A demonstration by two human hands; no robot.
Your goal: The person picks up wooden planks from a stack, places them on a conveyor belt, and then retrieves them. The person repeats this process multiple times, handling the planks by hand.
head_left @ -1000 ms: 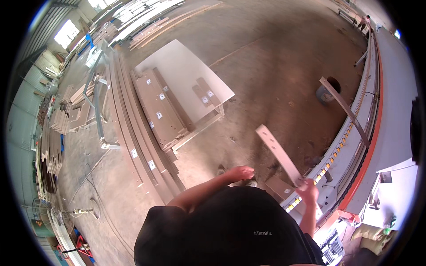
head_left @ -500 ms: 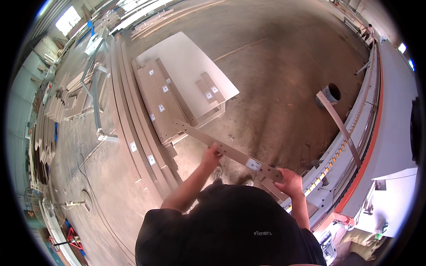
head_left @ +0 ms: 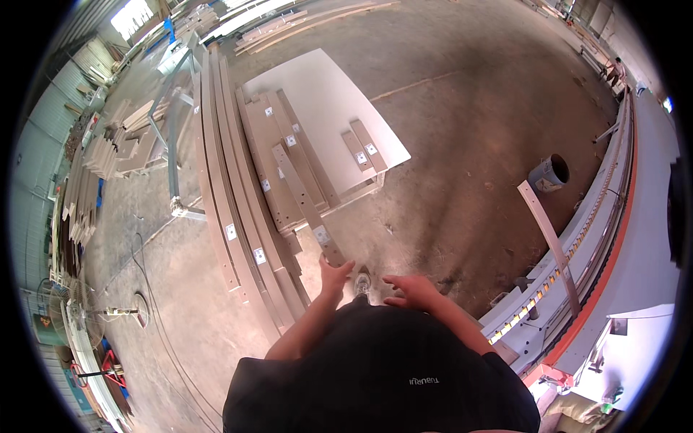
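Observation:
A long, narrow brown board [head_left: 309, 209] with drilled holes and a white label stretches away from me, its far end over the boards stacked on the low table. My left hand [head_left: 335, 276] grips its near end, fingers closed around the edge. Off to the right, my right hand [head_left: 413, 291] holds nothing; its fingers are apart, pointing toward the left hand. Labelled brown boards [head_left: 268, 155] lie beneath and beside the held one, on a white panel [head_left: 325, 86] that tops the low table.
Long brown boards [head_left: 229, 180] run in a stack on the left, beside a grey metal frame [head_left: 173, 159]. Two short boards [head_left: 363, 148] lie on the white panel. At right, another strip [head_left: 550, 234] rests across a long machine [head_left: 613, 238], near a bucket [head_left: 550, 173].
The held board has swung from crosswise to pointing away from me, over the stack. My right hand has let go of its end and moved left; my left hand now grips the near end.

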